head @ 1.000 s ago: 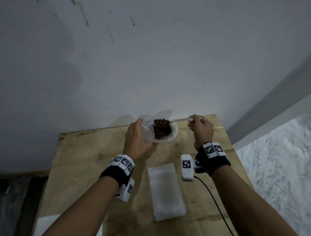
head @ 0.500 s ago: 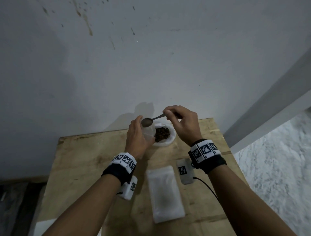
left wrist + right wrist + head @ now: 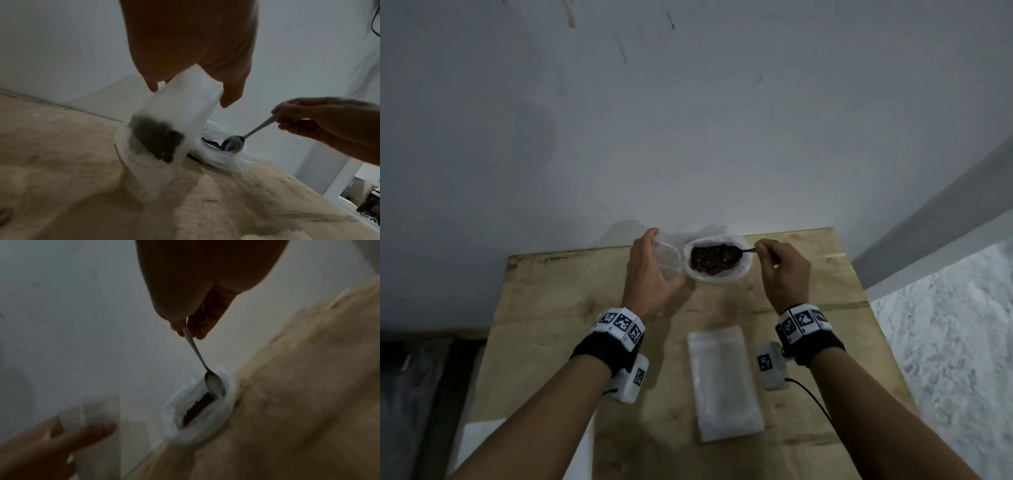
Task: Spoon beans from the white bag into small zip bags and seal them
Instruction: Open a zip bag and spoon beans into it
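Observation:
The white bag point(image 3: 743, 263) stands at the table's far edge with its rim rolled down and dark beans point(image 3: 707, 262) showing inside. My right hand point(image 3: 779, 263) pinches the handle of a metal spoon point(image 3: 734, 254), whose bowl point(image 3: 233, 144) dips into the beans at the right side of the bag point(image 3: 205, 426). Left of the bag, my left hand point(image 3: 650, 270) holds a small clear zip bag point(image 3: 669, 258) upright by its open mouth. Through the plastic of this zip bag point(image 3: 162, 142) a small heap of beans point(image 3: 156, 138) shows near its bottom, which rests on the table.
A stack of empty zip bags point(image 3: 724, 378) lies flat on the wooden table point(image 3: 544, 308) between my forearms. A grey wall rises directly behind the table. The table's right edge drops off to a speckled floor point(image 3: 945, 342). A black cable point(image 3: 813, 397) trails from my right wrist.
The spoon was lifted loaded from the white bag, tipped over the zip bag's mouth, and has now returned empty into the beans. My left hand kept hold of the zip bag.

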A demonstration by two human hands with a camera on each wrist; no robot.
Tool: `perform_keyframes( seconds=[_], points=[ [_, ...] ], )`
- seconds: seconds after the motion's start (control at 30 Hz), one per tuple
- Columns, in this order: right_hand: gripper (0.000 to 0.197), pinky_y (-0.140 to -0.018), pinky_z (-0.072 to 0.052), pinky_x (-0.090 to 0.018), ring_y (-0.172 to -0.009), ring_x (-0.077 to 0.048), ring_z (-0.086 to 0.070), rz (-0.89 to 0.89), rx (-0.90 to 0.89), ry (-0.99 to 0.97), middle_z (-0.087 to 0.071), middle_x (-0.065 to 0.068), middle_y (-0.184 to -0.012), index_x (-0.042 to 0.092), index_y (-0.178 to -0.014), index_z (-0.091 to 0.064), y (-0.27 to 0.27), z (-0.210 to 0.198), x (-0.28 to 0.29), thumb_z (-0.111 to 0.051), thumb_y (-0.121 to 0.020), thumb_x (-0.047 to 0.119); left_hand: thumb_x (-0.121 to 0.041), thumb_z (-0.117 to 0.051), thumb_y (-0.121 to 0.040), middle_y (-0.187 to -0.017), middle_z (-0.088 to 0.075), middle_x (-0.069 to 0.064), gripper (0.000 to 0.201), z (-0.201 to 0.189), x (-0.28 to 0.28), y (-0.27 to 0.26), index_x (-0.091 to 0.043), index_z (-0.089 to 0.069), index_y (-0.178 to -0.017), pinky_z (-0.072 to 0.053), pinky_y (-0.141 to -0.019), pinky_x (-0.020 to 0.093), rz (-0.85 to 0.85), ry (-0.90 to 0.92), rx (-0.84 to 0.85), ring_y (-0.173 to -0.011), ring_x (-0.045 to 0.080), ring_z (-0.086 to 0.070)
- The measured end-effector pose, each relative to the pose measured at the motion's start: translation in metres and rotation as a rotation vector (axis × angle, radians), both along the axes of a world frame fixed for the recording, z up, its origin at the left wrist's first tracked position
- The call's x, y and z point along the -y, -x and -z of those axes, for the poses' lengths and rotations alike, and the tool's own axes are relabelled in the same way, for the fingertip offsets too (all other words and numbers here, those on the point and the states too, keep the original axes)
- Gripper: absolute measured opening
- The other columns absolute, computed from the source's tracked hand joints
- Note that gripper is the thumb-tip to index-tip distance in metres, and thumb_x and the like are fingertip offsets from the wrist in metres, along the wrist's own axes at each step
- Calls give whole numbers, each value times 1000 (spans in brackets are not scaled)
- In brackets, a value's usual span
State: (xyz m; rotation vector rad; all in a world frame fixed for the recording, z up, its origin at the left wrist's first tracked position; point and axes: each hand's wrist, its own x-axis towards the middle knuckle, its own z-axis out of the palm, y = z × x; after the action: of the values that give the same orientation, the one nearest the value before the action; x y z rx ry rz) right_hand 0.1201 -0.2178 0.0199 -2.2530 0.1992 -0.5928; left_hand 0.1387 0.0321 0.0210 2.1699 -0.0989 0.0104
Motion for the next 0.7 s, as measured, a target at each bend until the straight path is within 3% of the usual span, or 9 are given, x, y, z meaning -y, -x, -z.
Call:
perform_keyframes(
  seconds=[0.07,0.17,0.2,0.27,0.33,0.47,0.7],
  points=[
    [15,-64,-45,-23,-68,-13,-60,52,-48,-73,-71,0,-78,17,-96,-76,4,11,-5,-63,-94,24,-33,-84,-71,-140,-34,-1,97,2,-2,0,-19,-26,-148,-38,-111,40,-6,18,3,-131,18,-39],
    [18,-63,-47,-12,-71,-16,-67,170,-157,-319,-69,4,-71,18,-94,-76,5,16,-16,-59,-97,24,-32,-85,-72,-134,-29,-9,97,4,-4,0,-17,-27,-148,-38,-111,38,-4,37,10,-128,12,-36],
    [19,-66,-51,-14,-70,-16,-69,198,-203,-384,-69,5,-68,20,-91,-76,3,19,-19,-59,-96,26,-36,-84,-71,-134,-29,-10,98,4,-5,0,-18,-27,-148,-38,-111,38,2,40,9,-128,12,-37],
    [18,-78,-59,-36,-71,-16,-72,223,-286,-510,-72,6,-67,29,-83,-75,-1,25,-25,-60,-92,34,-51,-76,-66,-133,-30,-11,100,5,-7,1,-20,-27,-147,-38,-109,36,12,38,6,-129,14,-39],
    [19,-81,-59,-49,-74,-18,-73,246,-351,-609,-74,4,-68,33,-75,-75,-4,31,-27,-61,-86,40,-56,-71,-64,-132,-30,-12,99,6,-7,0,-21,-28,-146,-39,-109,36,14,31,4,-129,15,-40],
    [19,-83,-59,-48,-72,-17,-73,343,-365,-714,-74,0,-68,28,-73,-73,-7,23,-27,-61,-87,32,-46,-75,-66,-133,-30,-12,96,7,-7,-2,-22,-28,-147,-39,-111,39,0,36,-5,-128,11,-38],
    [19,-85,-58,-48,-76,-18,-72,428,-324,-698,-74,-1,-73,26,-78,-73,-5,11,-11,-58,-90,31,-56,-70,-63,-134,-31,-13,99,8,-1,-1,-26,-25,-146,-38,-112,42,26,27,-17,-132,16,-38]
  ],
)
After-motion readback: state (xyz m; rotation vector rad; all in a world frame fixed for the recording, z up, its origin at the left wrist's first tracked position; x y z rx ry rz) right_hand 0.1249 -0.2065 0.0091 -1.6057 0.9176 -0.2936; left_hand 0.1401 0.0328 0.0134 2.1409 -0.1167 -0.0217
